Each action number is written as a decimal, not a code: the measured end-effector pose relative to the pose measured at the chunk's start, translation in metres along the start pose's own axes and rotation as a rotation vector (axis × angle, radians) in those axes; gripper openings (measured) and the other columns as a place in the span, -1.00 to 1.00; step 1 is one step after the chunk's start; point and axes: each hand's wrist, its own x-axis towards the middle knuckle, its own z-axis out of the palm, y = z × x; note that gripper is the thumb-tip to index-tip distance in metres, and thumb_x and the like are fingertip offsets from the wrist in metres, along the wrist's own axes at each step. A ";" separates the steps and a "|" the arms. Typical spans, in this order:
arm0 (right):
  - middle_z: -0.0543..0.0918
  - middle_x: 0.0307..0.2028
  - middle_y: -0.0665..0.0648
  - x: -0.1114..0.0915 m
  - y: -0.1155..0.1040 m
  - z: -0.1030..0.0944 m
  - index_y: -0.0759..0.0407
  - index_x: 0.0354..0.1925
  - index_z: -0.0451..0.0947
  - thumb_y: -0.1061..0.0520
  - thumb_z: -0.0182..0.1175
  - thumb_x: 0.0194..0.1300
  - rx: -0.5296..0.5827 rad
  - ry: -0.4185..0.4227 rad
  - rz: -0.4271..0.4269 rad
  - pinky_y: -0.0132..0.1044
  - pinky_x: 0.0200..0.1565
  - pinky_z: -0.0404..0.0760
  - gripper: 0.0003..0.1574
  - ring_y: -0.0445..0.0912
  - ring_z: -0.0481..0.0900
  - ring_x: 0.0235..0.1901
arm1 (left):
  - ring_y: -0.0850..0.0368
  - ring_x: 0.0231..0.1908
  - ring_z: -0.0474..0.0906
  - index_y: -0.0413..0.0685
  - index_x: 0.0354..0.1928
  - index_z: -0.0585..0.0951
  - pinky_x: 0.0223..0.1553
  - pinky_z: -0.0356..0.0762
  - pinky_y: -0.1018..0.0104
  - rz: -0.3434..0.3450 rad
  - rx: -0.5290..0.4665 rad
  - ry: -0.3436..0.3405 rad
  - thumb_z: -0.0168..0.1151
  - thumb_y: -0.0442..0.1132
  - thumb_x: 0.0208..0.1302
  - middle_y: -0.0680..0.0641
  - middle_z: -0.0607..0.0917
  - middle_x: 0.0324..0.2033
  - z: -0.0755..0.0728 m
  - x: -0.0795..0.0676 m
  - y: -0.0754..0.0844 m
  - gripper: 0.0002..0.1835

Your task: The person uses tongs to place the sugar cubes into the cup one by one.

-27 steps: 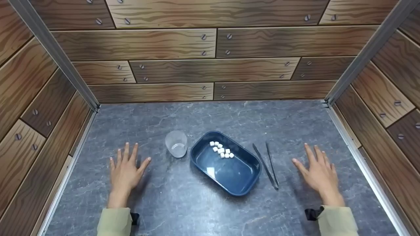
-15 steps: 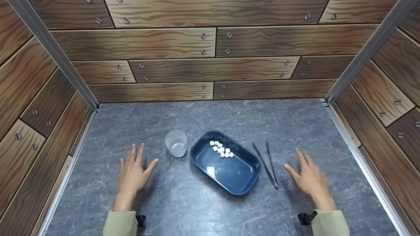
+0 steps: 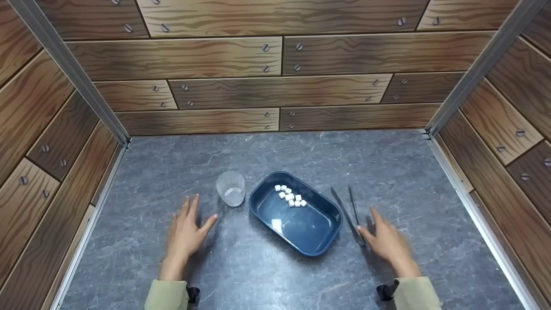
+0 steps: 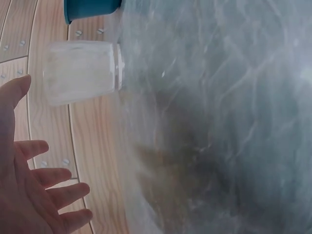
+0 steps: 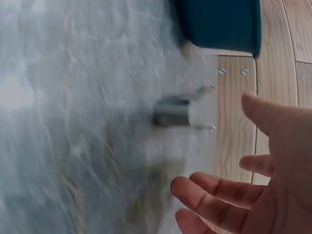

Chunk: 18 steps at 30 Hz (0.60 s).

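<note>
My left hand (image 3: pixel 186 237) hovers with fingers spread, its thumb toward a clear plastic cup (image 3: pixel 231 189) that stands upright just beyond it. On the other side, my right hand (image 3: pixel 388 241) is over the table right beside dark metal tongs (image 3: pixel 349 217). Its thumb tip overlaps one tong arm in the head view, while the right wrist view shows the fingers loosely bent with nothing between them. A blue rectangular tray (image 3: pixel 301 232) lies aslant between cup and tongs. Several small white cubes (image 3: pixel 290 197) are clustered in its far part.
The grey marbled tabletop (image 3: pixel 275 284) is bounded by wood-patterned panels at the back (image 3: pixel 275 90), the left (image 3: pixel 47 193) and the right (image 3: pixel 503 146). Metal rails run along both side edges.
Both hands have moved inward and slightly nearer the body. The right has come from well right of the tongs to their side, the left closer to the cup. The objects have stayed put.
</note>
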 end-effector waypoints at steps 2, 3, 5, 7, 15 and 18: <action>0.31 0.25 0.59 0.001 -0.002 0.004 0.26 0.50 -0.01 -0.28 0.09 0.38 0.004 -0.006 0.000 0.40 0.08 0.33 0.02 0.50 0.33 0.16 | -0.40 0.32 0.20 -0.09 0.50 0.17 0.29 0.08 -0.32 0.003 -0.005 0.002 0.16 0.30 0.26 -0.35 0.18 0.42 0.003 0.000 0.001 -0.07; 0.32 0.24 0.59 0.001 -0.003 0.006 0.26 0.49 0.00 -0.26 0.11 0.38 0.004 -0.011 0.002 0.39 0.07 0.34 0.01 0.49 0.34 0.15 | -0.39 0.32 0.21 -0.10 0.50 0.18 0.29 0.10 -0.31 0.005 -0.007 0.006 0.18 0.28 0.26 -0.35 0.19 0.42 0.004 0.001 0.002 -0.07; 0.33 0.23 0.60 0.002 -0.006 0.010 0.28 0.48 0.02 -0.22 0.13 0.37 0.001 -0.022 0.012 0.38 0.06 0.37 -0.01 0.48 0.35 0.15 | -0.40 0.29 0.25 -0.12 0.48 0.20 0.28 0.13 -0.30 0.008 -0.009 0.016 0.22 0.25 0.25 -0.35 0.22 0.41 0.007 0.002 0.003 -0.08; 0.34 0.22 0.60 0.002 -0.008 0.013 0.31 0.47 0.05 -0.19 0.16 0.37 -0.004 -0.025 0.017 0.36 0.04 0.39 -0.02 0.48 0.36 0.14 | -0.43 0.26 0.27 -0.14 0.47 0.22 0.25 0.19 -0.31 0.011 -0.014 0.028 0.26 0.22 0.23 -0.34 0.25 0.40 0.009 0.003 0.003 -0.09; 0.45 0.12 0.58 0.004 -0.015 0.024 0.43 0.38 0.18 0.00 0.30 0.28 -0.006 -0.001 0.003 0.31 0.00 0.45 -0.10 0.45 0.46 0.05 | -0.38 0.23 0.34 -0.12 0.46 0.24 0.08 0.38 -0.30 0.016 -0.082 0.031 0.32 0.17 0.20 -0.32 0.30 0.37 0.012 0.012 0.007 -0.09; 0.50 0.08 0.55 0.006 -0.018 0.026 0.42 0.34 0.23 0.03 0.32 0.25 -0.022 0.000 0.000 0.31 -0.05 0.48 -0.14 0.45 0.50 -0.01 | -0.32 0.28 0.30 -0.15 0.47 0.22 0.16 0.34 -0.25 0.019 -0.136 0.026 0.36 0.13 0.18 -0.32 0.30 0.37 0.013 0.016 0.009 -0.07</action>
